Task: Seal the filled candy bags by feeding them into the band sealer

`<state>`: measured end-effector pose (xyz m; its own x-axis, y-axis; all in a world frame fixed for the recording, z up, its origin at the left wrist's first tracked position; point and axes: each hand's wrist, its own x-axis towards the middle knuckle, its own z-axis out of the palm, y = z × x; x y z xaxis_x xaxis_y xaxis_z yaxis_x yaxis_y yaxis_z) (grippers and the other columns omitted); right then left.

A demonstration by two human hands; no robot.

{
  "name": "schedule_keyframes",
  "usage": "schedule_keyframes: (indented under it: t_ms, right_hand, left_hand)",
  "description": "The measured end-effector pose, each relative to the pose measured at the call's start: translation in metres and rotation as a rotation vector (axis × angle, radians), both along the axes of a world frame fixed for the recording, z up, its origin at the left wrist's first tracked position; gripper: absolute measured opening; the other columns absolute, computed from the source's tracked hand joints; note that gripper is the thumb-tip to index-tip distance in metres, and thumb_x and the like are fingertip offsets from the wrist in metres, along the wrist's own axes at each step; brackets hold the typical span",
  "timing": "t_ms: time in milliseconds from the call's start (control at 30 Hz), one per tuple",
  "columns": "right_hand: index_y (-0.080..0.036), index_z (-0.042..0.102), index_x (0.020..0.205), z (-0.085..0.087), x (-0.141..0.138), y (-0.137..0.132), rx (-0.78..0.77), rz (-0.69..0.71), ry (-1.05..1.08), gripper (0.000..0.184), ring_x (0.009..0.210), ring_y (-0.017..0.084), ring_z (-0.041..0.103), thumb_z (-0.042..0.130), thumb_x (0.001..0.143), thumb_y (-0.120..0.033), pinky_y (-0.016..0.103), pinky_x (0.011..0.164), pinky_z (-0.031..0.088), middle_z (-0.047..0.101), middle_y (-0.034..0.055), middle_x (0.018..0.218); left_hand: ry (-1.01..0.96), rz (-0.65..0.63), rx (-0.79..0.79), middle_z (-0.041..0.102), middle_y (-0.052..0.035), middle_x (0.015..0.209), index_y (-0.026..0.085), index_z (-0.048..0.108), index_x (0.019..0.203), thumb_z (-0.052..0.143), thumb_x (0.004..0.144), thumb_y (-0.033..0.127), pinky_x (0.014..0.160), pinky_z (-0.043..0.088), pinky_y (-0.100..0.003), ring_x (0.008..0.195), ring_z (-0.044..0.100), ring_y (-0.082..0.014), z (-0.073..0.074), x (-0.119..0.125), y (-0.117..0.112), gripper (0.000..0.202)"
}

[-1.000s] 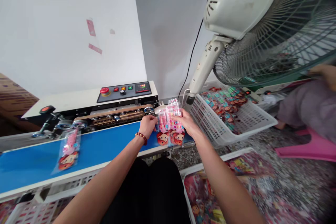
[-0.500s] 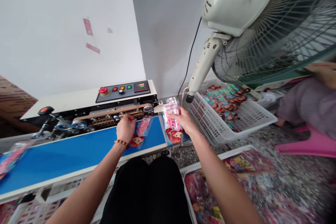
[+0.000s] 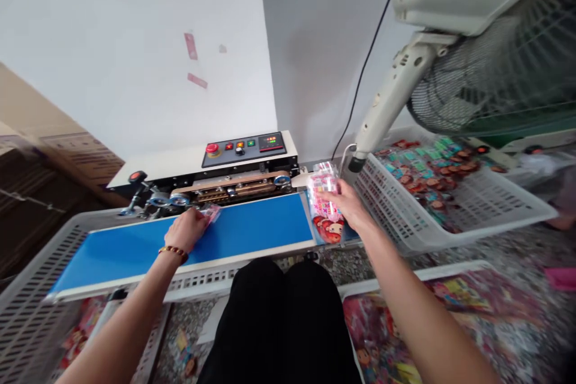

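Observation:
A blue conveyor belt [image 3: 252, 231] runs in front of a band sealing machine [image 3: 234, 177] with a control panel [image 3: 245, 147]. My left hand [image 3: 186, 231] lies on the belt with its fingers on a clear pink packet [image 3: 210, 212] whose top edge is at the sealer's slot. My right hand [image 3: 348, 204] holds a stack of clear packets [image 3: 324, 204] with a cartoon girl's face, standing on edge at the belt's right end.
A white basket [image 3: 472, 216] of small packets stands to the right under a standing fan [image 3: 472, 30]. A tray of colourful packets [image 3: 405, 324] lies at the lower right. A white crate [image 3: 31, 288] sits below the belt's left end. Cardboard boxes [image 3: 45, 156] are at the left.
My left hand has slid one packet leftward along the belt, away from the stack in my right hand. The earlier packet at the belt's far left is out of view. The camera swung left.

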<state>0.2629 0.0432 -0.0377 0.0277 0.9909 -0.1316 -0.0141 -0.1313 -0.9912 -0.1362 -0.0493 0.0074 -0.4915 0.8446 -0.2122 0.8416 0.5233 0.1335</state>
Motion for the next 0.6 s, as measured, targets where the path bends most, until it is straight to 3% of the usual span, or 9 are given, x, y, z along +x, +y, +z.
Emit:
schedule_keyframes:
  t_ms: [133, 233, 300, 433, 600]
  right_hand:
    - [-0.020, 0.068, 0.096, 0.005, -0.001, -0.002, 0.000, -0.011, -0.005, 0.054, 0.075, 0.023, 0.071, 0.090, 0.051, -0.040, 0.035, 0.071, 0.059, 0.076, 0.0019, 0.085]
    - [-0.020, 0.068, 0.098, 0.003, -0.001, -0.002, 0.001, -0.011, -0.012, 0.055, 0.074, 0.023, 0.072, 0.090, 0.052, -0.041, 0.034, 0.069, 0.059, 0.076, 0.0019, 0.085]
    - [-0.021, 0.068, 0.098, 0.000, 0.000, -0.001, 0.003, -0.017, -0.019, 0.055, 0.072, 0.022, 0.072, 0.090, 0.053, -0.041, 0.034, 0.068, 0.059, 0.076, 0.0019, 0.086]
    - [-0.021, 0.069, 0.099, -0.006, 0.002, 0.001, -0.006, -0.040, -0.072, 0.056, 0.070, 0.022, 0.072, 0.090, 0.053, -0.044, 0.033, 0.064, 0.058, 0.076, 0.0026, 0.086]
    - [-0.022, 0.068, 0.098, -0.010, 0.004, 0.005, -0.003, -0.043, -0.080, 0.055, 0.067, 0.023, 0.071, 0.090, 0.052, -0.043, 0.033, 0.060, 0.058, 0.076, 0.0027, 0.083]
  left_hand:
    - [0.090, -0.017, 0.056, 0.065, -0.0206, 0.122, 0.018, 0.071, 0.099, 0.051, 0.088, 0.042, 0.087, 0.051, -0.043, 0.107, 0.066, -0.0375, -0.004, -0.045, -0.012, 0.034]
    - [0.153, -0.005, 0.079, 0.069, -0.0205, 0.117, 0.016, 0.066, 0.112, 0.051, 0.089, 0.048, 0.092, 0.050, -0.044, 0.115, 0.062, -0.0390, -0.007, -0.070, -0.028, 0.042]
    - [0.226, -0.001, 0.083, 0.069, -0.0218, 0.116, 0.014, 0.062, 0.118, 0.046, 0.093, 0.043, 0.089, 0.050, -0.042, 0.112, 0.064, -0.0379, -0.006, -0.085, -0.040, 0.042]
    - [0.365, -0.033, -0.024, 0.070, -0.0248, 0.109, 0.013, 0.068, 0.098, 0.036, 0.094, 0.023, 0.079, 0.048, -0.038, 0.103, 0.068, -0.0372, 0.000, -0.121, -0.053, 0.034]
    - [0.355, 0.096, 0.027, 0.071, -0.0235, 0.107, 0.014, 0.069, 0.089, 0.046, 0.087, 0.021, 0.076, 0.047, -0.036, 0.100, 0.067, -0.0366, 0.010, -0.176, -0.067, 0.024]
